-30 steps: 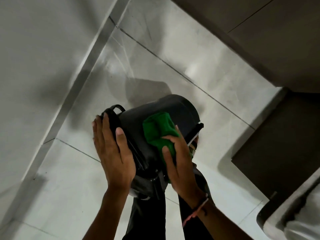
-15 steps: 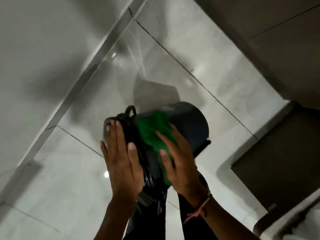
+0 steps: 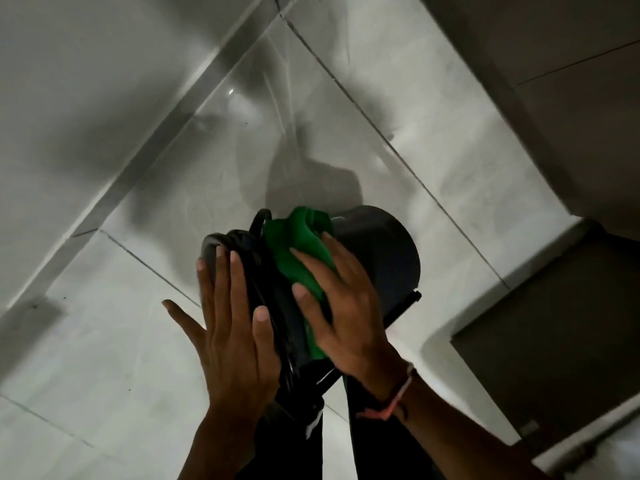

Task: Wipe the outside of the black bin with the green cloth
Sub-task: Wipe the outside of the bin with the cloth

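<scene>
The black bin (image 3: 384, 251) is held up on its side above the floor, its rim end toward me and its base pointing away. My left hand (image 3: 232, 327) lies flat against the rim end, fingers spread, steadying it. My right hand (image 3: 343, 313) presses the green cloth (image 3: 298, 251) onto the bin's curved outer wall. The cloth bunches up past my fingertips near a thin black handle loop (image 3: 258, 220). My palms hide the near part of the bin.
Pale glossy floor tiles (image 3: 114, 358) lie below, meeting a light wall (image 3: 69, 98) at the left. A dark cabinet or door panel (image 3: 554, 341) stands at the right. My dark trouser legs (image 3: 381, 445) are under the bin.
My right hand has slid the green cloth farther up the bin's side toward the handle loop. The bin has tilted and risen a little; my left hand stays flat on the rim end.
</scene>
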The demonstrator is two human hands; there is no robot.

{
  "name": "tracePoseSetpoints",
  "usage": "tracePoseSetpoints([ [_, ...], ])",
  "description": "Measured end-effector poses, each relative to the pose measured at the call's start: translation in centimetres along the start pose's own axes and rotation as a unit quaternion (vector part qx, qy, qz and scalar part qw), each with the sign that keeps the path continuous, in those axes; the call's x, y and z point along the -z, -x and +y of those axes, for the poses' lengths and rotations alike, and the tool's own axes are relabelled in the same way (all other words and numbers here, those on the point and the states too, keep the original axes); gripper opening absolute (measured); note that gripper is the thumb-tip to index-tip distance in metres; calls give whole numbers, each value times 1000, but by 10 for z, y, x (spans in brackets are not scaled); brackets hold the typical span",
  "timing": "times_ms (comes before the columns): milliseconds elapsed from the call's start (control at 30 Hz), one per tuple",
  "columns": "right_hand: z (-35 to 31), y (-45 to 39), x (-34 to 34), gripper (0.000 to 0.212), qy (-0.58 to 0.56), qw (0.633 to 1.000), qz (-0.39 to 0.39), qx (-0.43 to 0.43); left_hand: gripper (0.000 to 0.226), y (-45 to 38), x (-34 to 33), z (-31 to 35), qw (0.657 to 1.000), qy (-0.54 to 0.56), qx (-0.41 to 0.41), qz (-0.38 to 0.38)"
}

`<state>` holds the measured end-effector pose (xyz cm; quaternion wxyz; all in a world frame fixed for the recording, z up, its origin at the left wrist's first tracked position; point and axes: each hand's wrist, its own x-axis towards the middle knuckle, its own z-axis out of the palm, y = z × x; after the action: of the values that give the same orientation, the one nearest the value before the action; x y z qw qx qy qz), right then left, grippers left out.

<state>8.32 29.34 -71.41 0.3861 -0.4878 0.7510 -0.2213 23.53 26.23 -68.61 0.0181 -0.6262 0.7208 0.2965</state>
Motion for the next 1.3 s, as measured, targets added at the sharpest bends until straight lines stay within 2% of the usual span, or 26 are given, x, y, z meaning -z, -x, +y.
tracePoseSetpoints([
  [100,28,31,16,45,7,1000,5,-24,64,0,2,-8,999,-8,-30,-9],
  [200,81,-4,37,50,43,987,-27,-155,64,-5,2,-12,999,1,-48,-14],
  [267,110,-57,43,44,44,971,-59,-228,64,-7,1,-7,998,3,-53,-17],
  [300,118,-87,41,41,49,962,-91,-253,65,-7,0,-4,998,6,-51,-19],
  [400,112,-155,18,48,73,914,-259,-305,66,-9,0,4,998,20,-54,-25],
  [467,87,-170,2,48,73,903,-319,-280,67,-13,2,5,998,18,-55,-24],
  [500,71,-167,-2,44,61,915,-319,-239,68,-14,3,4,998,14,-52,-25],
  [567,47,-135,-3,42,44,952,-272,-135,68,-12,4,4,999,16,-42,-27],
  [633,25,-74,7,48,43,985,-161,-35,67,-6,3,1,999,29,-39,-21],
  [700,19,-11,16,50,-3,995,-95,1,66,-3,1,-5,998,37,-40,-17],
  [767,32,35,19,52,-29,994,-90,-46,65,0,1,-14,998,37,-38,-19],
  [833,52,38,26,56,0,985,-81,-149,63,1,2,-18,998,44,-43,-15],
  [900,79,1,33,58,29,977,-61,-204,62,-2,-1,-13,997,50,-50,-14],
  [1000,94,-87,34,38,58,969,-85,-223,63,-6,-6,0,997,58,-54,-14],
  [1100,42,-116,8,34,59,973,-129,-184,64,-2,-5,0,996,71,-54,-7],
  [1200,-14,-63,-12,44,51,994,-57,-73,64,0,-3,-3,995,92,-26,-4],
  [1300,-17,18,-12,51,-59,997,15,-39,63,0,-7,3,992,124,-20,11],
])
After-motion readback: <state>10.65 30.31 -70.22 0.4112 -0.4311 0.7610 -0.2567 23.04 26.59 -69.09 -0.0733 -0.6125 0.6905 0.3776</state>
